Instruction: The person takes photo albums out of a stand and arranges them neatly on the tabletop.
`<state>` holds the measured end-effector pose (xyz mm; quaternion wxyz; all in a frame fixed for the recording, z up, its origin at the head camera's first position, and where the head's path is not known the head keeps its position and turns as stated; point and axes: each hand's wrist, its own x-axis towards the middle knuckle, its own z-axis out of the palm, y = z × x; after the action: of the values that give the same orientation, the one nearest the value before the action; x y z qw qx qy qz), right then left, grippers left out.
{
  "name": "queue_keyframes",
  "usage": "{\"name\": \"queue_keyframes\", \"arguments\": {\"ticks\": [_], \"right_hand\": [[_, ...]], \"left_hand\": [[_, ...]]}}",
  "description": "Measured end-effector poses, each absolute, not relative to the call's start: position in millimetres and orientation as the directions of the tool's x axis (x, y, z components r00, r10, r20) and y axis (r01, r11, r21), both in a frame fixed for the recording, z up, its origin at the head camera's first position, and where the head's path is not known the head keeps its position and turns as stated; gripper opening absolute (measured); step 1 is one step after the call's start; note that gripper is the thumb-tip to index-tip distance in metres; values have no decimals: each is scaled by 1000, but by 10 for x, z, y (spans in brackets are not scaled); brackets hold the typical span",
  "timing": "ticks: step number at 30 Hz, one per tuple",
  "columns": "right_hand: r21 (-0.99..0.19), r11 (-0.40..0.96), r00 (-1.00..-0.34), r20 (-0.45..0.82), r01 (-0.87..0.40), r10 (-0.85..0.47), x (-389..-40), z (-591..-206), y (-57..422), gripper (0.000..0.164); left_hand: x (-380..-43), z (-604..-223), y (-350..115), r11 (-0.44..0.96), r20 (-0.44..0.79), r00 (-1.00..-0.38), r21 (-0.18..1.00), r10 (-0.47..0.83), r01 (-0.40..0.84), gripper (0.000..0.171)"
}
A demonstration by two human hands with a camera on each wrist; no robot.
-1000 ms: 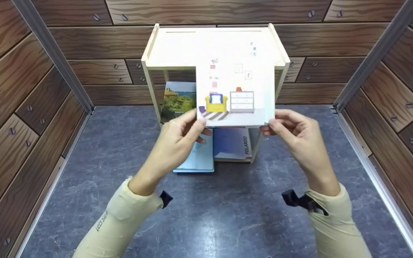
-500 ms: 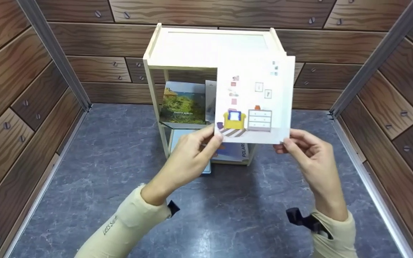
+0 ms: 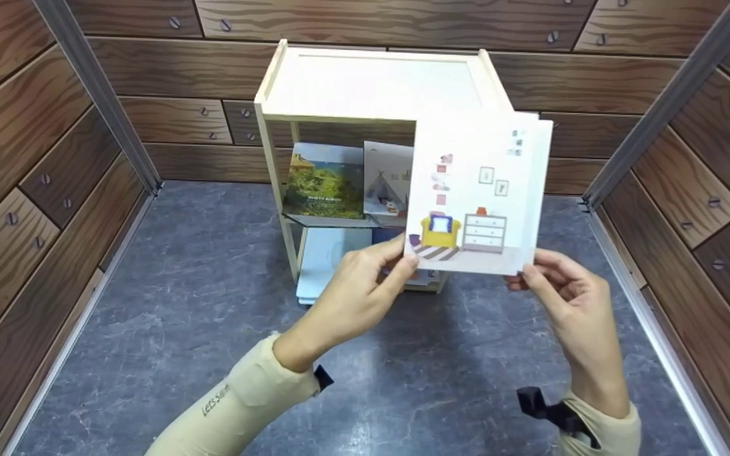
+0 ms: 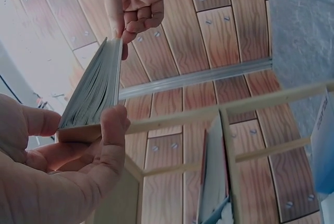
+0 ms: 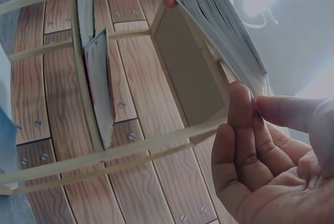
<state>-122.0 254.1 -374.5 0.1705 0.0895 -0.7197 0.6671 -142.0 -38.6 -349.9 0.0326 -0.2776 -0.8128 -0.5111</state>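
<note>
Both hands hold a thick photo album (image 3: 476, 196), its white cover printed with a yellow armchair and a chest of drawers. It is raised in front of the right side of a small pale wooden shelf (image 3: 365, 85). My left hand (image 3: 365, 288) pinches the album's lower left corner, thumb on the cover. At the lower right corner, my right hand (image 3: 574, 304) pinches it between thumb and fingers. Page edges of the album (image 4: 96, 88) show in the left wrist view, slightly fanned. Part of the shelf is hidden behind the album.
On the middle shelf stand a landscape-covered photo album (image 3: 327, 183) and an album with a tent picture (image 3: 385, 183). Below lies a light blue book (image 3: 333, 259), jutting forward, beside a mostly hidden blue Polaroid box or book (image 4: 322, 145). Wood-patterned walls (image 3: 688, 209) surround the grey floor (image 3: 181, 266).
The hands have carried the album to the right and down in the head view, away from the shelf's middle. The landscape album and the tent album have come into view behind it.
</note>
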Motion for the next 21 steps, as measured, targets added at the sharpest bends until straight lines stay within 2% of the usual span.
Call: {"name": "queue_keyframes", "arguments": {"ticks": [9,21], "right_hand": [[-922,63,-915,388,-383,113,-1118,-3865,2659,21],[-941,35,-927,336,-335,167,-1043,-4013,2753,21]], "left_hand": [[-1388,-3567,-259,297,325,-829,822,456,486,42],[-1414,-3684,-139,311,293,-830,826,475,470,37]]}}
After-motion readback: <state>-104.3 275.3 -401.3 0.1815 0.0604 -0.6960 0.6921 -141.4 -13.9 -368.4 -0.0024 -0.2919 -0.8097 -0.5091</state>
